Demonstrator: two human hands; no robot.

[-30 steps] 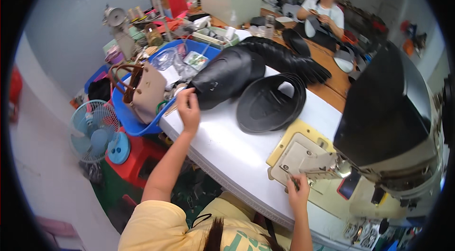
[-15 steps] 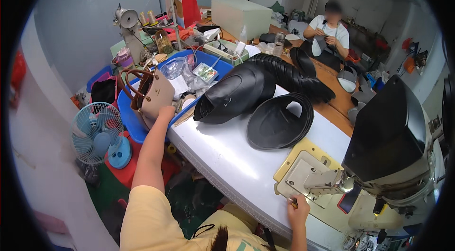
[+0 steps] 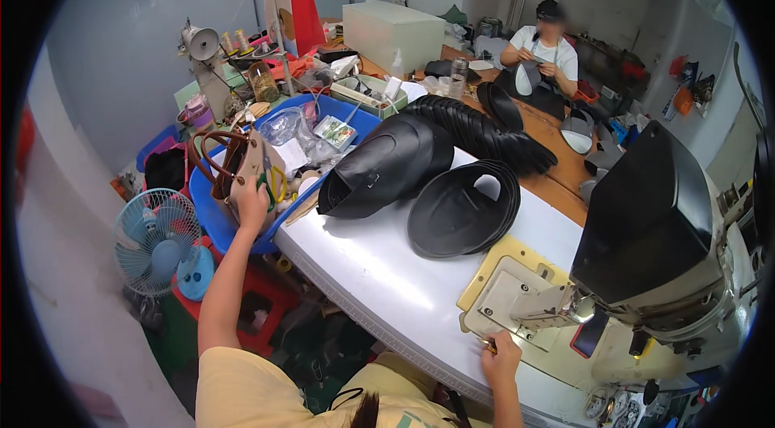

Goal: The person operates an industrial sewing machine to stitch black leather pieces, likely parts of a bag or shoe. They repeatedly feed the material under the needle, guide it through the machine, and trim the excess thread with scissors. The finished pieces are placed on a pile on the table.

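Observation:
My left hand [image 3: 252,203] is over the blue bin [image 3: 211,222], beside a beige handbag [image 3: 257,160] with brown handles. Its fingers close around a looped yellow-and-green object [image 3: 278,183], whose kind I cannot make out. At the white tabletop's near edge, my right hand [image 3: 504,357] is closed on a small brass-coloured piece [image 3: 489,344], mostly hidden by the fingers. Just beyond it is the pale bed of a sewing machine [image 3: 525,303] with a yellow plate around it. Stacked black curved pieces [image 3: 464,210] lie farther back on the table.
A large black-covered machine head [image 3: 642,218] rises at the right, with a phone [image 3: 588,333] below it. A blue fan [image 3: 158,241] stands left of the bin. Across the brown table, another person [image 3: 542,56] holds a grey-and-white piece.
My left hand has risen out of the bin's contents, and the yellow-and-green object now shows in it. My right hand stays by the machine bed. The view has shifted slightly.

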